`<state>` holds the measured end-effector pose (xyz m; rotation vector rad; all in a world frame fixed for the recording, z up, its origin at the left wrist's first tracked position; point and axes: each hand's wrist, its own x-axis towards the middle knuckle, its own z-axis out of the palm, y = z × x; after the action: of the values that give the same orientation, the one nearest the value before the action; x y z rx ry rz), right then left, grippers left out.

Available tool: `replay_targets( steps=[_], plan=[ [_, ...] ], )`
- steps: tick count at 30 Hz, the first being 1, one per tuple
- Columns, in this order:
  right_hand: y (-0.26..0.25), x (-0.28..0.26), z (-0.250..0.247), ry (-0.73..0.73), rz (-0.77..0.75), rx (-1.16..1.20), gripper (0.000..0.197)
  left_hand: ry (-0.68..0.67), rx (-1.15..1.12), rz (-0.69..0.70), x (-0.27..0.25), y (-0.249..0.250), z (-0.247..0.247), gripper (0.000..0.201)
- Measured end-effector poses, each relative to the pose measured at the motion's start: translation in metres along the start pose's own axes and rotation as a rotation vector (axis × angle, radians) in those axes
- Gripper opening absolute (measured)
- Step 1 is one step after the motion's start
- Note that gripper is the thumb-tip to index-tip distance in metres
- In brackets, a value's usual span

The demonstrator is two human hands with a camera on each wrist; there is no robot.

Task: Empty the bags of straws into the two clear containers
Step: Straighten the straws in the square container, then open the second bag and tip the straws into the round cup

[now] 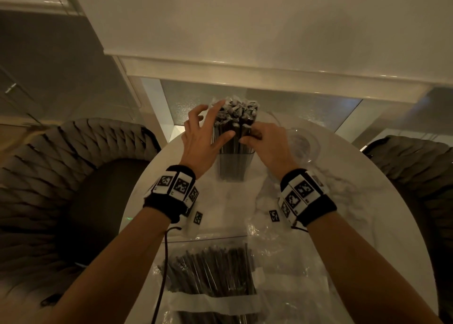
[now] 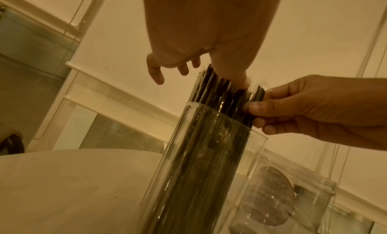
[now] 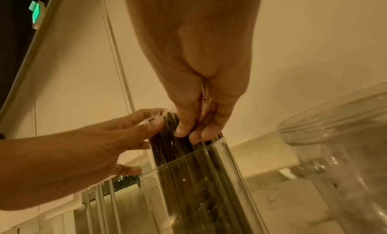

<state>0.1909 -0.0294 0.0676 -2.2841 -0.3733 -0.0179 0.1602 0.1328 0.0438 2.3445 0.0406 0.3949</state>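
Pale marble-look table (image 1: 343,201) under dim warm light carried everything, with woven chairs to either side and a drawn blind behind.

At its far middle stood a tall clear container (image 1: 232,167), upright and packed with dark wrapped straws (image 1: 235,118) whose tops rose well above the rim. A second clear container (image 1: 304,144), round and apparently without straws, sat just to its right. Nearer the person lay a clear bag (image 1: 215,274) still full of straws, with loose crumpled plastic around it.

By the look of it the step in hand was settling the first load: the bundle was already in the container and being squared up. Roughly half the job seemed done. The next move would likely call for letting go without tipping the tall container, then bringing the full bag to the round one and opening it.

The left hand (image 1: 203,140) was spread wide, fingers straight and splayed, its thumb (image 2: 236,78) pressing the near side of the bundle above the rim and the long fingers reaching toward the tops. The right hand (image 1: 267,142) was narrow, its thumb and fingertips (image 3: 184,130) curled and pinching a few straws at the bundle's right edge, just above the rim.
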Motion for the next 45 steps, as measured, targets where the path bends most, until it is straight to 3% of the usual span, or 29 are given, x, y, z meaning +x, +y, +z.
replay_targets(
  steps=[4, 12, 16, 18, 20, 23, 25, 27, 29, 30, 33, 36, 40, 43, 45],
  plan=[
    [0.004, -0.006, 0.006, 0.118, 0.089, 0.167, 0.023, 0.015, -0.035, -0.018, -0.005, -0.001, -0.004, 0.067],
    [0.004, -0.012, 0.001, 0.124, 0.085, 0.062, 0.017, 0.051, -0.111, -0.027, -0.017, 0.011, -0.017, 0.066],
    [-0.017, -0.031, -0.030, 0.191, -0.013, 0.052, 0.005, 0.135, -0.179, 0.074, -0.023, 0.030, -0.044, 0.056],
    [-0.028, -0.044, -0.040, 0.185, -0.061, 0.121, 0.008, 0.141, -0.233, 0.074, -0.029, 0.039, -0.057, 0.041],
    [-0.034, -0.057, -0.034, 0.086, -0.078, 0.128, 0.004, 0.053, -0.280, 0.036, -0.039, 0.039, -0.060, 0.022],
    [-0.024, -0.081, 0.009, -0.236, -0.059, -0.046, 0.011, -0.208, -0.158, -0.056, -0.063, 0.022, -0.049, 0.012],
    [-0.005, -0.103, 0.047, -0.400, -0.027, -0.103, 0.017, -0.465, -0.004, -0.132, -0.084, 0.002, -0.033, 0.016],
    [0.015, -0.125, 0.081, -0.600, 0.021, -0.201, 0.041, -0.682, 0.142, -0.198, -0.107, -0.021, -0.016, 0.024],
    [0.031, -0.143, 0.100, -0.813, 0.101, -0.501, 0.065, -0.816, 0.299, -0.245, -0.129, -0.040, -0.002, 0.036],
    [0.037, -0.151, 0.104, -0.836, 0.104, -0.620, 0.064, -0.857, 0.358, -0.265, -0.137, -0.043, 0.002, 0.043],
    [0.038, -0.161, 0.101, -0.732, 0.055, -0.695, 0.032, -0.931, 0.419, -0.263, -0.155, -0.049, 0.009, 0.054],
    [0.025, -0.158, 0.078, -0.596, 0.026, -0.487, 0.022, -0.929, 0.428, -0.238, -0.161, -0.042, 0.001, 0.038],
    [0.005, -0.147, 0.021, -0.410, 0.039, -0.145, 0.017, -0.764, 0.336, -0.119, -0.147, -0.013, -0.036, 0.029],
    [-0.011, -0.144, -0.025, -0.307, -0.069, 0.024, 0.012, -0.576, 0.208, 0.006, -0.137, 0.014, -0.075, 0.038],
    [-0.028, -0.147, -0.048, -0.226, -0.142, 0.095, 0.010, -0.420, 0.129, 0.063, -0.134, 0.029, -0.092, 0.034]
  ],
)
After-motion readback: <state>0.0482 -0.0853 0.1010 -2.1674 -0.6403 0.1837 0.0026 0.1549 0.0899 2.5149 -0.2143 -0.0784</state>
